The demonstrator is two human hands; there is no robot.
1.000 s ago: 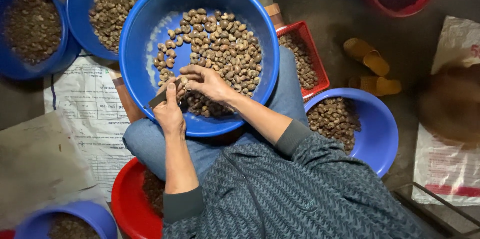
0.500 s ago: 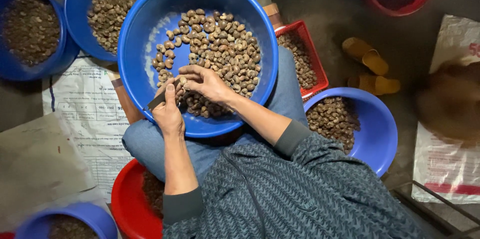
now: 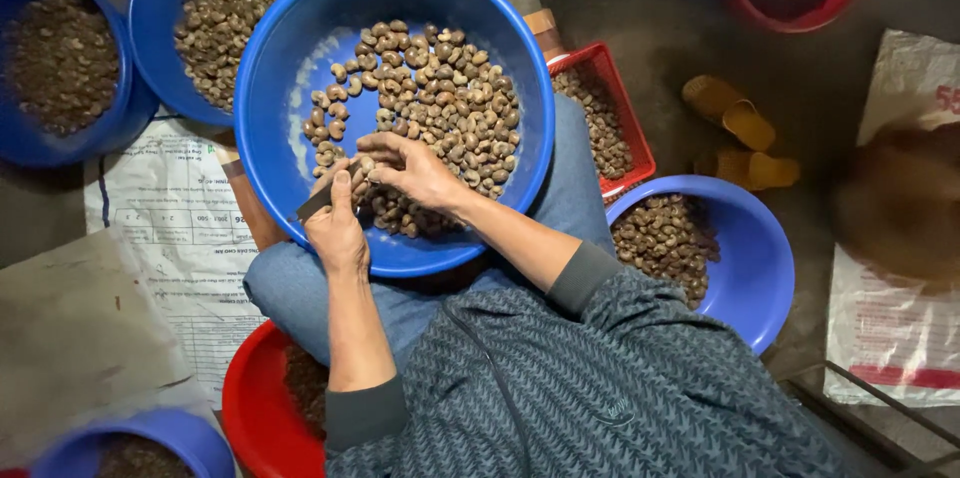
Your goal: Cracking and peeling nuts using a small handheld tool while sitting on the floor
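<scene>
Single nut (image 3: 366, 170) pinched between right hand (image 3: 412, 170) fingertips, just above heap in big blue basin (image 3: 270, 88) held on lap. Small blade (image 3: 318, 200) gripped in left hand (image 3: 335, 233), fingers curled tight round it, edge set against nut.

Risks, as judged:
- slip of blade toward right fingertips: contact point tiny, nut rounded
- nut dropped back into heap, lost among unworked ones
- basin tipped off knees, spill toward red crate (image 3: 640, 143)

Almost nothing shifts across the second: your left hand (image 3: 335, 228), closed on the small dark-bladed knife (image 3: 322, 196), edges only slightly against your right hand (image 3: 410, 170). Your right fingers (image 3: 378, 146) curl a little tighter round the pale brown nut (image 3: 364, 174) pinched above the big round blue plastic basin (image 3: 290, 88).
</scene>
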